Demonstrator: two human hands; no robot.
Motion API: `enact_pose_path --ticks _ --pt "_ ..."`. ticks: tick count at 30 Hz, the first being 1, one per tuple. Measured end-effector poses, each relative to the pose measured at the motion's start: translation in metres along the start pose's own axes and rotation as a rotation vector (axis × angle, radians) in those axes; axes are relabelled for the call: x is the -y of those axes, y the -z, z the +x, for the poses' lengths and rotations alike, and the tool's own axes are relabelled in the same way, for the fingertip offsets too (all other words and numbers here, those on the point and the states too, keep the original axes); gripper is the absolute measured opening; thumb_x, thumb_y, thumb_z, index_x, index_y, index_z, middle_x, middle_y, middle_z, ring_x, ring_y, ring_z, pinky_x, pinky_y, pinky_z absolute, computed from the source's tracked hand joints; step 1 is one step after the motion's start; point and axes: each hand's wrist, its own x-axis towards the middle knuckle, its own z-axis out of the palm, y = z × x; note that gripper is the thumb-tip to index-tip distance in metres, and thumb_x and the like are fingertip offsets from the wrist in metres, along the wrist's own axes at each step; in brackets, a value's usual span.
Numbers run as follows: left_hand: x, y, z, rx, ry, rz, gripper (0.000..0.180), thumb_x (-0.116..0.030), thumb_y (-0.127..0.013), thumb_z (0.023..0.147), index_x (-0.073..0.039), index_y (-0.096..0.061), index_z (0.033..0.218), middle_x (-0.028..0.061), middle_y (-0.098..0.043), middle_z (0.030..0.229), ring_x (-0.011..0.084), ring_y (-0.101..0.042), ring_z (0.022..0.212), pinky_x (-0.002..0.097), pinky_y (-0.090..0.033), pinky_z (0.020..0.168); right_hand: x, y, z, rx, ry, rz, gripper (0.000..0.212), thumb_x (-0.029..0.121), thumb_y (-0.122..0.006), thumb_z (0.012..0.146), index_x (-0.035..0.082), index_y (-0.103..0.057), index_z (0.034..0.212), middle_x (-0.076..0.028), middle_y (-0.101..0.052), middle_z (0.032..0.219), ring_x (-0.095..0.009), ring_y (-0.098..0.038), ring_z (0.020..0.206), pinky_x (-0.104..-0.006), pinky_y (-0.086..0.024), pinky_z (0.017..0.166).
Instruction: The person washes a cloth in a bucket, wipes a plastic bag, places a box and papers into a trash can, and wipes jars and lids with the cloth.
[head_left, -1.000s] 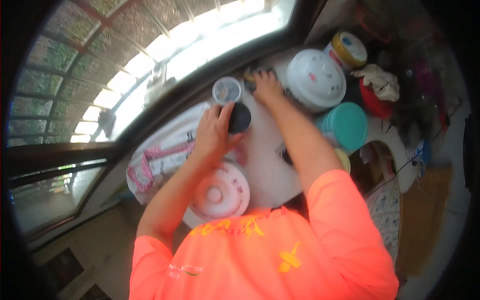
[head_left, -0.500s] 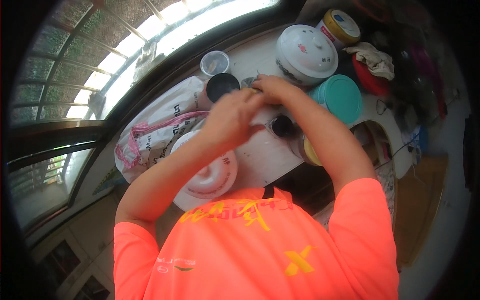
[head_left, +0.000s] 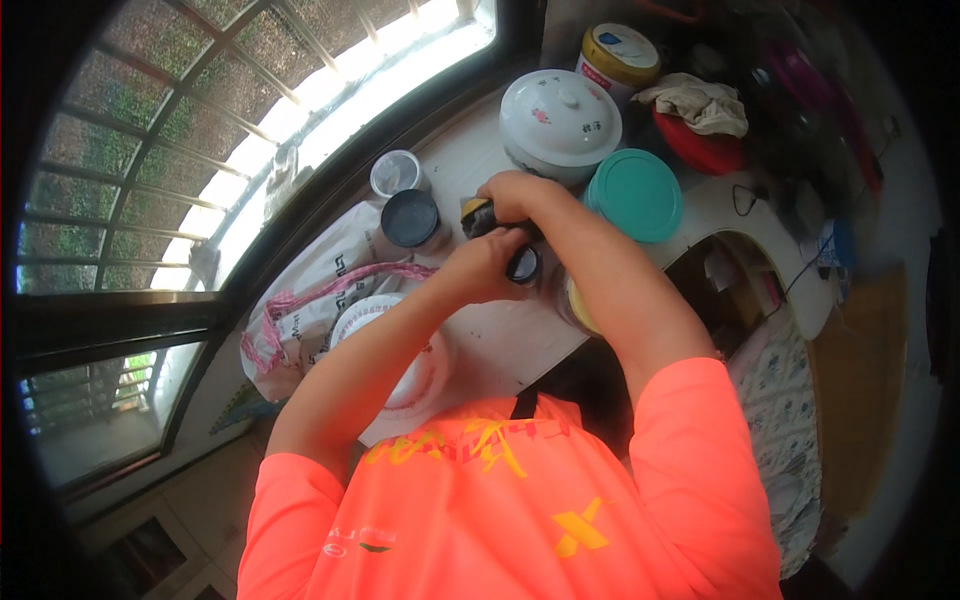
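Note:
My left hand (head_left: 487,266) is closed around the side of a small jar with a dark round top (head_left: 524,265); its fingertips are partly hidden. Just beyond it, my right hand (head_left: 517,196) grips a dark, crumpled-looking packet with a yellowish part (head_left: 478,217), whose kind I cannot make out. The two hands are close together over the white table (head_left: 490,345). Left of them stands a container with a dark grey lid (head_left: 410,218), and behind that a clear plastic tub (head_left: 398,174).
A lidded white enamel pot (head_left: 560,115) and a teal-lidded container (head_left: 634,195) stand to the right. Beyond are a yellow-lidded bucket (head_left: 622,55) and a cloth (head_left: 697,104) on something red. At left lie a white bag with pink ties (head_left: 290,310) and a white lidded bowl (head_left: 415,375).
The whole view has shifted, so the table things sit further left. My left hand has come down nearer me, onto the small dark-topped jar. The packet in my right hand now shows more.

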Motion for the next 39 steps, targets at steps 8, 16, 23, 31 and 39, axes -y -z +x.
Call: enact_pose_path --ticks 8,16,23,31,39 --pt "-0.009 0.054 -0.064 -0.194 0.410 -0.946 0.071 -0.009 -0.083 0.066 -0.006 -0.045 0.127 0.0065 -0.056 0.112 0.0180 -0.056 0.104 0.0314 -0.046 0.088 0.032 0.083 -0.096 -0.322 0.229 0.622 0.042 0.026 -0.071 0.076 0.002 -0.064 0.110 -0.013 -0.068 0.098 -0.022 -0.065 0.090 -0.0319 -0.051 0.081" --pt "-0.032 0.058 -0.090 -0.404 0.100 -1.539 0.066 -0.007 -0.078 0.072 -0.005 -0.042 0.128 0.0083 -0.063 0.103 0.0184 -0.064 0.087 0.0324 -0.052 0.077 0.094 0.070 -0.144 -0.238 0.577 1.251 0.046 0.035 -0.074 0.082 0.004 -0.062 0.113 -0.005 -0.066 0.094 -0.010 -0.063 0.081 -0.0250 -0.053 0.073" --pt "-0.052 0.052 -0.104 -0.396 0.207 -1.164 0.035 -0.009 -0.077 0.074 -0.002 -0.062 0.104 0.0049 -0.068 0.092 0.0133 -0.065 0.086 0.0289 -0.053 0.073 0.122 0.018 -0.129 -0.466 0.389 0.623 0.045 0.023 -0.073 0.075 0.003 -0.059 0.113 -0.012 -0.063 0.100 -0.019 -0.061 0.093 -0.0311 -0.048 0.085" --pt "-0.061 0.037 -0.113 -0.625 0.211 -0.804 0.065 -0.019 -0.083 0.065 -0.001 -0.052 0.119 0.0112 -0.054 0.117 0.0193 -0.055 0.109 0.0304 -0.045 0.090 0.103 -0.019 -0.106 -0.684 0.189 1.120 0.037 0.006 -0.062 0.075 0.002 -0.057 0.111 -0.010 -0.064 0.096 -0.019 -0.064 0.086 -0.0289 -0.051 0.078" --pt "-0.048 0.042 -0.117 -0.657 0.198 -0.535 0.068 -0.017 -0.086 0.064 -0.006 -0.051 0.121 0.0089 -0.052 0.115 0.0192 -0.055 0.107 0.0306 -0.046 0.091 0.121 -0.017 -0.162 -0.713 0.225 1.551 0.040 0.007 -0.066 0.083 0.004 -0.051 0.120 -0.008 -0.061 0.107 -0.017 -0.062 0.095 -0.0286 -0.051 0.082"
